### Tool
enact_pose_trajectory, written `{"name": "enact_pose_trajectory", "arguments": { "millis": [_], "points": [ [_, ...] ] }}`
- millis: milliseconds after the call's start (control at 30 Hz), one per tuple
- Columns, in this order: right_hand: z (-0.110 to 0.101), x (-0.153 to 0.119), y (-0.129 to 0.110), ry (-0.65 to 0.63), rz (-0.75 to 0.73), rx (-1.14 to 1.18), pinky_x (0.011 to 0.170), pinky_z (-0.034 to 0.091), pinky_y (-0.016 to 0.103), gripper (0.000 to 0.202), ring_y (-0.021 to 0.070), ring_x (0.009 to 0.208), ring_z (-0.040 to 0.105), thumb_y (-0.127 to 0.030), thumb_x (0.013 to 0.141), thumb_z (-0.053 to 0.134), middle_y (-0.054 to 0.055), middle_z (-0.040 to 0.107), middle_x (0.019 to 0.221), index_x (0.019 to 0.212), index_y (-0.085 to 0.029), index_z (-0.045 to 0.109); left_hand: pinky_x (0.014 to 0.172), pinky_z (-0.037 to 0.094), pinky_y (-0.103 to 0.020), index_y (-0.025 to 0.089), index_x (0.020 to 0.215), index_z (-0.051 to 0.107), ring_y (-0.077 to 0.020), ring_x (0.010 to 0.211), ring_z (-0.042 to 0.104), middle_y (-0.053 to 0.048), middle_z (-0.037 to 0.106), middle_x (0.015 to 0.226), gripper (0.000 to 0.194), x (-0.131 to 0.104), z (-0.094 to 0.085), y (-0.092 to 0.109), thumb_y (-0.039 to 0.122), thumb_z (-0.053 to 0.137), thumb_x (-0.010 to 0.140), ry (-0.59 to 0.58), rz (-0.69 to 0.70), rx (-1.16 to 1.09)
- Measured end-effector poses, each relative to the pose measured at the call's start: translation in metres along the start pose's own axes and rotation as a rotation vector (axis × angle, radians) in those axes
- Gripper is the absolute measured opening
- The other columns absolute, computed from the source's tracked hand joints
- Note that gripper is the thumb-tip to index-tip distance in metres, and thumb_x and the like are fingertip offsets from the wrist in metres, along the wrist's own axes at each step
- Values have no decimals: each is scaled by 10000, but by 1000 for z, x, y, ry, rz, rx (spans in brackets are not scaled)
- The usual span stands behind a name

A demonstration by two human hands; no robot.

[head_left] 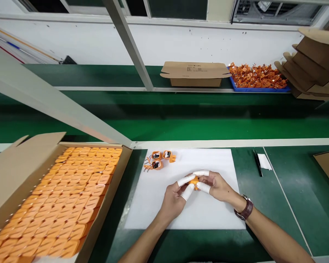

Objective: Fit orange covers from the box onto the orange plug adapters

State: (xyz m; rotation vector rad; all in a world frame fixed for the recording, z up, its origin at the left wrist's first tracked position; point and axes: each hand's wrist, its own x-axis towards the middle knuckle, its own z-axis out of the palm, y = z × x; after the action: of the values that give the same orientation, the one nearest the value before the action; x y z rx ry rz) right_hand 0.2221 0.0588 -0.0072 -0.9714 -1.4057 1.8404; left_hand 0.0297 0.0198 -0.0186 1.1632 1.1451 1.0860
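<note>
A small orange plastic part [194,182] is pinched between both hands above a white sheet [208,215]. My left hand [177,197] grips its left side with thumb and forefinger, both wearing white finger covers. On the other side, my right hand [215,185] holds it with similarly covered fingertips; a brown-strapped watch is on that wrist. Fingers partly hide the part. Several orange pieces with dark insides, among them one orange unit [167,155], lie at the sheet's upper left, beyond my hands.
An open carton [109,197] filled with rows of orange parts stands at left. A black pen [257,163] and white paper [264,162] lie right. Behind, a shelf bears a carton [196,82], a blue tray [260,89] of orange pieces and stacked cartons. A metal post rises ahead.
</note>
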Motion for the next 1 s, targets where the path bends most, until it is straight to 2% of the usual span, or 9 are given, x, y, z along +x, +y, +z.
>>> {"name": "enact_pose_trajectory", "arguments": {
  "millis": [100, 200, 367, 433, 600, 833, 1000],
  "points": [
    [-4, 0, 2, -5, -21, 44, 922, 555, 397, 490, 180, 902, 709, -425, 882, 741, 37, 730, 949, 1299, -197, 623, 976, 597, -407, 202, 1148, 739, -278, 1111, 717, -101, 729, 1265, 304, 2, -2, 1, 346, 696, 884, 23, 14, 13],
    [-6, 0, 2, 17, -72, 64, 908, 545, 373, 450, 163, 873, 691, -431, 914, 704, 18, 707, 889, 1293, -202, 626, 946, 605, -390, 208, 1183, 721, -279, 1122, 705, -103, 716, 1280, 317, 3, -6, 6, 331, 694, 892, 29, 38, 66],
    [-5, -3, -1, 12, -106, -37, 886, 550, 350, 441, 153, 876, 673, -398, 927, 686, 35, 688, 956, 1318, -211, 600, 1010, 566, -400, 228, 1206, 709, -290, 1220, 649, -104, 708, 1277, 312, 1, -11, 16, 292, 691, 901, -47, 93, 115],
    [-5, -4, 0, -12, -81, -57, 911, 557, 373, 465, 166, 899, 686, -388, 913, 702, 44, 699, 989, 1330, -216, 591, 994, 579, -406, 224, 1206, 710, -291, 1193, 666, -106, 729, 1236, 318, 0, -9, 16, 307, 695, 899, -72, 68, 75],
    [-5, -4, 8, 15, -103, -117, 931, 565, 407, 463, 185, 942, 684, -356, 932, 667, 70, 702, 1073, 1363, -220, 566, 987, 593, -419, 204, 1109, 756, -294, 1119, 706, -97, 772, 1141, 312, 1, -5, 11, 362, 761, 840, -36, -39, 45],
    [0, -4, 3, 53, -221, -281, 775, 567, 308, 359, 147, 815, 610, -282, 947, 621, 39, 600, 949, 1302, -226, 626, 936, 622, -396, 205, 1096, 764, -275, 1083, 724, -92, 765, 1172, 259, 5, -7, 10, 332, 731, 872, -67, -28, -10],
    [-2, -4, 8, 47, -188, -256, 854, 577, 340, 395, 171, 919, 650, -283, 981, 571, 67, 660, 1058, 1375, -246, 567, 966, 609, -407, 206, 1105, 758, -269, 1097, 717, -92, 739, 1239, 268, 7, -4, 11, 347, 721, 881, -60, -34, -4]
  ]
}}
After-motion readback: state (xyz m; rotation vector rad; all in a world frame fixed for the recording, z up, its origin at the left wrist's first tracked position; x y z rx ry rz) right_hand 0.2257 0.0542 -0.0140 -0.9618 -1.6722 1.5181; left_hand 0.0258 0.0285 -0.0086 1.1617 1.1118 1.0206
